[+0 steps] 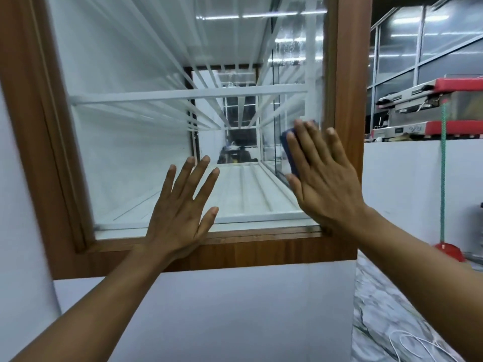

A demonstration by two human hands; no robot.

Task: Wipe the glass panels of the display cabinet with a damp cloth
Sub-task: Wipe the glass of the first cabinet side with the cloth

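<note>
glass (146, 142): inside frame (261, 250), centre
left hand (180, 218): flat on glass, 6 o'clock
right hand (324, 178): on glass, 3 o'clock, over cloth (288, 150)
shelf (183, 96): behind glass, 12 o'clock
machine (428, 111): right of frame, behind

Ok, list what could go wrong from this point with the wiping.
1. The right hand presses the blue cloth flat with open fingers, not gripped, so it may slip down the glass panel.
2. The bare left hand lies flat on the glass and will likely leave fresh prints.
3. The cloth sits by the wooden frame, so the corner strip could be missed; streaks show higher up.
</note>
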